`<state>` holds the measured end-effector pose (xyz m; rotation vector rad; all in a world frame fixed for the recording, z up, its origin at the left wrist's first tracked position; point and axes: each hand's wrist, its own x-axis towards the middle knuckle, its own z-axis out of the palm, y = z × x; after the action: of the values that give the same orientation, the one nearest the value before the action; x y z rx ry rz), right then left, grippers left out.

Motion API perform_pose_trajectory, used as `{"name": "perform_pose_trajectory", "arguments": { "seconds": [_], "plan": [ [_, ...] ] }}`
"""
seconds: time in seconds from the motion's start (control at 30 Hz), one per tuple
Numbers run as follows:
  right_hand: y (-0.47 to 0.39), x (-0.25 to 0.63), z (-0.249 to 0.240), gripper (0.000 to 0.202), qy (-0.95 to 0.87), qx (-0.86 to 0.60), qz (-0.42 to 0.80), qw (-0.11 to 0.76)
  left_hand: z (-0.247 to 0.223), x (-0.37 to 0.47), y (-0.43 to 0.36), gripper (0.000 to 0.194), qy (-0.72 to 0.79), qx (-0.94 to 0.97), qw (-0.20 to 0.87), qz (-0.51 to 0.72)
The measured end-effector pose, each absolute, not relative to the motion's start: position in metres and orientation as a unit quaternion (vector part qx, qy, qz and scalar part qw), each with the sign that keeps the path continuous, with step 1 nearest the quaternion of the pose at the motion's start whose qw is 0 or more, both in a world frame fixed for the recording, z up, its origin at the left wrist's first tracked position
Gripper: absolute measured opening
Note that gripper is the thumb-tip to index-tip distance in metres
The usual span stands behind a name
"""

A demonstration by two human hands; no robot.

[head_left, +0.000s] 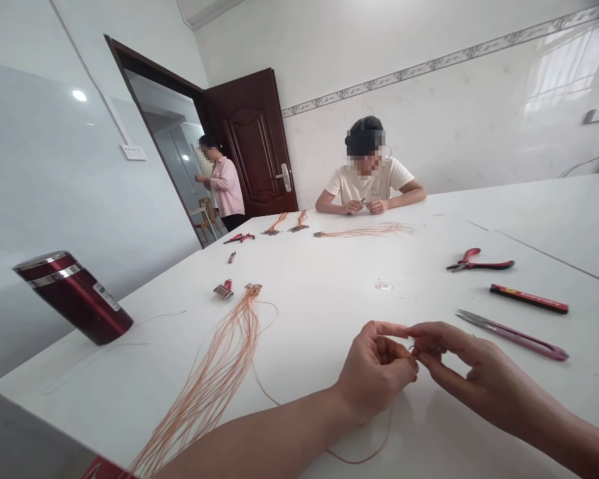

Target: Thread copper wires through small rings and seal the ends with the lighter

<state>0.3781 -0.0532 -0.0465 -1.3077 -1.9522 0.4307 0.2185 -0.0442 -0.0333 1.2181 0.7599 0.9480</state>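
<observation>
My left hand [379, 366] is closed in a pinch above the white table [324, 313], gripping a thin orange-brown cord [359, 460]. The cord loops down below that hand onto the table. Its fingertips meet those of my right hand [452, 352], which also pinches the cord. Between the two hands shows a small dark curved bit, too small to name. Left of my left forearm lies a long bundle of similar cords [229, 339], its gathered end pointing away from me.
On the right lie red-handled pliers [472, 263], a red and black box cutter-like stick [529, 299] and thread snips [514, 334]. At left stand a red tumbler [74, 296] and a small metal-faced item [223, 290]. Opposite, a person [369, 173] works near more cord bundles [362, 231]; another person [224, 179] stands by the door.
</observation>
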Motion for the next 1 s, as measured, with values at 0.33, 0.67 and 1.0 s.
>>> {"name": "perform_pose_trajectory", "arguments": {
  "seconds": [0.33,0.67,1.0],
  "plan": [
    [-0.054,0.378,-0.046,0.029,-0.765,-0.505,0.165,0.364,-0.038,0.217,-0.043,0.029,0.319,0.548,0.653,0.414],
    [-0.056,0.377,-0.044,0.032,-0.771,-0.494,0.164,0.367,-0.040,0.218,-0.042,0.031,0.309,0.558,0.648,0.416],
    [-0.055,0.377,-0.044,0.034,-0.771,-0.489,0.166,0.373,-0.045,0.218,-0.041,0.030,0.296,0.565,0.644,0.424]
  ]
}}
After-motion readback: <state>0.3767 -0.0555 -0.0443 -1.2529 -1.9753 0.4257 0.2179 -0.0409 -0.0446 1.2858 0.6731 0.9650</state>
